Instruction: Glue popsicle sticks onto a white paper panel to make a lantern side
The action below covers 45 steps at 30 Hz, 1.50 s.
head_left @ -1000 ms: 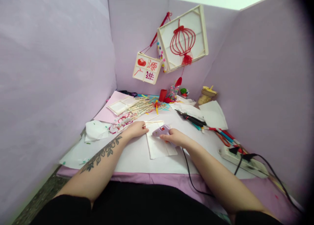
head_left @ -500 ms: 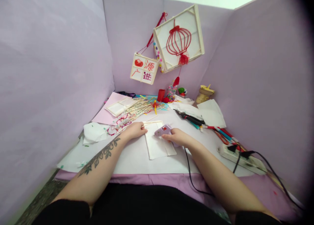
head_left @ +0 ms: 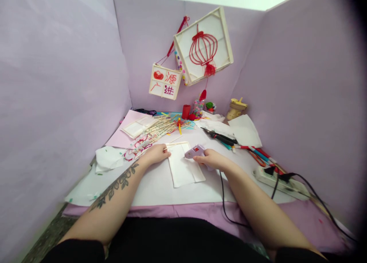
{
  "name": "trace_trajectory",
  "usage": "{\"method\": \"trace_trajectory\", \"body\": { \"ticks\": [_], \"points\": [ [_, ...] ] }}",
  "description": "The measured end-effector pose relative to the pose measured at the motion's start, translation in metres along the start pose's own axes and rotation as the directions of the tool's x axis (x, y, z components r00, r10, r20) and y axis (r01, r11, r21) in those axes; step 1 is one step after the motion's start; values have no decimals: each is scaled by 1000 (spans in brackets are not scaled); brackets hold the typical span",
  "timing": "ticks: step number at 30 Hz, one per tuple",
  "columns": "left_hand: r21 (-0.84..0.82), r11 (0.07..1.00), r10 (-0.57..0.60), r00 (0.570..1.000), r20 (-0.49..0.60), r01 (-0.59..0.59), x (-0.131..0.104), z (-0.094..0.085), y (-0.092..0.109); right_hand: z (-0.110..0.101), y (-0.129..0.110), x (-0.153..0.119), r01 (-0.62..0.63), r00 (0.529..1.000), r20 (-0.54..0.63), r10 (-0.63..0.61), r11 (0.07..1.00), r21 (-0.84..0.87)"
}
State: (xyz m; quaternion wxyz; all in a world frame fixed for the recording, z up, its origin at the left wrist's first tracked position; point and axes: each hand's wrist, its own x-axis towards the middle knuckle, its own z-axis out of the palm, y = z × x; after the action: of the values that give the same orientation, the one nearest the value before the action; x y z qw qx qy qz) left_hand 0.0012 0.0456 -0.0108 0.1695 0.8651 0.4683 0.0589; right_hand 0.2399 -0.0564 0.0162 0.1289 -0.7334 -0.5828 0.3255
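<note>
A white rectangular panel [head_left: 183, 167] with thin pale strips along its edges lies on the white-covered table. At its upper left corner my left hand [head_left: 157, 153] is closed, its fingertips pinching a thin pale stick [head_left: 172, 145]. My right hand [head_left: 210, 159] is wrapped round a light purple glue gun [head_left: 195, 151], whose nozzle points left above the panel. From the glue gun a black cord runs down over the table's front edge.
Patterned sticks [head_left: 162, 128] and red cords lie behind my left hand. Black-handled pliers [head_left: 219, 136], a white power strip [head_left: 281, 183] and a yellow-lidded cup [head_left: 236, 108] are at the right. A lantern picture [head_left: 204, 49] hangs on the back wall.
My right hand has moved slightly right with the glue gun, away from the stick. My left hand stays at the panel's corner. The whole view has shifted a little.
</note>
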Motion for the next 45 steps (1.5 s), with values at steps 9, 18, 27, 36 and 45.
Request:
{"method": "trace_trajectory", "body": {
  "ticks": [9,18,27,36,45],
  "points": [
    [-7,1000,15,1000,-3,-15,2,2,-2,-9,9,-1,-15,1000,6,15,999,-44],
    [8,1000,18,1000,-5,-18,3,4,-5,-15,20,1,-28,1000,6,28,998,-61],
    [-12,1000,26,1000,-16,-26,4,5,-7,-22,24,-5,-7,1000,-19,5,994,-106],
    [-6,1000,19,1000,-12,-19,4,5,-7,-25,27,-6,-27,1000,-16,25,993,-116],
    [2,1000,13,1000,-3,-13,5,5,-7,-26,29,-7,-41,999,-35,38,997,-73]
  ]
}}
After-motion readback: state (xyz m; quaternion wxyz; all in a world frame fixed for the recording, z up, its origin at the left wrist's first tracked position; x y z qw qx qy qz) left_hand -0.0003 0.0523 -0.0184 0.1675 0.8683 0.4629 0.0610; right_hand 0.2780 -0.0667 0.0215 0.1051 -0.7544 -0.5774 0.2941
